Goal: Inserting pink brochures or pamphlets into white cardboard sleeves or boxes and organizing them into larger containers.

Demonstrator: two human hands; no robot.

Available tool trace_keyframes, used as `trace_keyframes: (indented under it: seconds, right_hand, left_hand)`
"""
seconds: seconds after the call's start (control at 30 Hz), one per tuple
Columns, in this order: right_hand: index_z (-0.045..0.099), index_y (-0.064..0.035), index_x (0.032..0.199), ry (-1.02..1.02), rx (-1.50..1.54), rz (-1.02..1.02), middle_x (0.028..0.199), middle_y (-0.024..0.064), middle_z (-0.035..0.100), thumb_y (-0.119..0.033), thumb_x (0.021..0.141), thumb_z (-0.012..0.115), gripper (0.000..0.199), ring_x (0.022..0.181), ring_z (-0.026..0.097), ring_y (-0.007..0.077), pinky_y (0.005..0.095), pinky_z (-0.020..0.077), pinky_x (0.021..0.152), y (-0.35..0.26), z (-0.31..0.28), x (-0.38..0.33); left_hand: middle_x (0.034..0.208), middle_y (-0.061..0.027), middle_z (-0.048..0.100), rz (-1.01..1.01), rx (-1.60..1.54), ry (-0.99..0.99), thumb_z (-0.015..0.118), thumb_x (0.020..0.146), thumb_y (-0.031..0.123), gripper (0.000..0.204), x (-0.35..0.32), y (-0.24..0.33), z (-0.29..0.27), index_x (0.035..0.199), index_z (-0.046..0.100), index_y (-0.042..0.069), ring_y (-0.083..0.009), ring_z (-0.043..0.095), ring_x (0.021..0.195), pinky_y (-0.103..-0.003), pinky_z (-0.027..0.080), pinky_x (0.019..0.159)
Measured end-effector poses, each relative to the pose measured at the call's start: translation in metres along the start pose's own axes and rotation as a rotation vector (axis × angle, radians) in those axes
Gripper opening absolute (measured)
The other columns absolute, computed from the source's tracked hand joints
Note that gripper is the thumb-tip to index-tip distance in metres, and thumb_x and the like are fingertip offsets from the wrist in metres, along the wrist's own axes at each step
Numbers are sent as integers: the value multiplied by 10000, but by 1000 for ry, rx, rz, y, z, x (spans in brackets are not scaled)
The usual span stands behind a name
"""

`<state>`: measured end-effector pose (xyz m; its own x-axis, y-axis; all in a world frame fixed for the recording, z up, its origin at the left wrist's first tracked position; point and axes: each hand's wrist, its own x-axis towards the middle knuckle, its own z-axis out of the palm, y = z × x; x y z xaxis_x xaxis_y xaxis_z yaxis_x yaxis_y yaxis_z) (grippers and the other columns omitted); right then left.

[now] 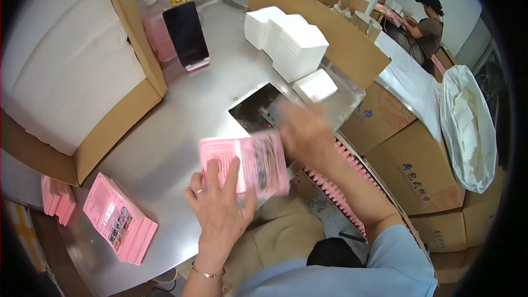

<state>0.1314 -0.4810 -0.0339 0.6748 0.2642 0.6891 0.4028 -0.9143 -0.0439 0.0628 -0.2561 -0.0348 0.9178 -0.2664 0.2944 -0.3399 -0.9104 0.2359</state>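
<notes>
A pink printed packet (217,154) with a white band across it lies under my left hand (220,198), near the table's front edge. My left fingers spread over its face and the thumb is at its lower edge, gripping it. The packet's right side is blurred. My right hand (305,132) is smeared by motion beside a dark square opening (256,107) in the metal table; whether it holds anything is not visible. Beyond it stands a small white stack of folded tissues (316,85), with a taller row of folded tissues (294,41) behind.
Pink packets (118,217) are piled at the left, by a cardboard box (118,126). A phone (187,36) on a stand and bottles (158,33) are at the back. Pink packets (349,187) line a box below my right forearm. Cartons (423,170) and a co-worker (429,30) are right.
</notes>
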Motion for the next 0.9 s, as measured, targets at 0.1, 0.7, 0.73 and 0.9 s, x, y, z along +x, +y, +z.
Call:
trace_keyframes:
  seconds: [0.1,0.7,0.73,0.9]
  right_hand:
    - [676,-37,890,-61,-353,185,883,107,573,-184,893,656,149,894,563,283,475,443,841,67,7,1]
    - [700,-29,1089,60,23,197,917,170,610,-1,828,638,270,868,594,335,428,492,779,99,5,-10]
    - [700,-29,1089,59,26,192,917,170,610,-1,828,638,270,868,594,335,428,492,779,94,3,-10]
    - [617,16,1212,-141,116,-320,1240,242,609,3,808,618,404,1139,615,431,603,474,1008,-27,-19,-31]
  left_hand:
    - [1220,-174,526,-9,21,27,740,773,446,633,5,11,-2,1333,628,171,-368,461,1036,-481,349,885]
    - [1149,-194,543,108,-138,87,752,816,210,379,8,12,11,1108,610,16,-372,529,982,-456,476,783]
    - [1133,-196,539,143,-147,41,748,809,203,393,7,10,10,1130,612,22,-371,527,970,-456,477,788]
    - [1113,-200,542,132,-334,-128,763,765,223,572,-1,-1,-9,1277,591,31,-367,534,954,-452,461,779]
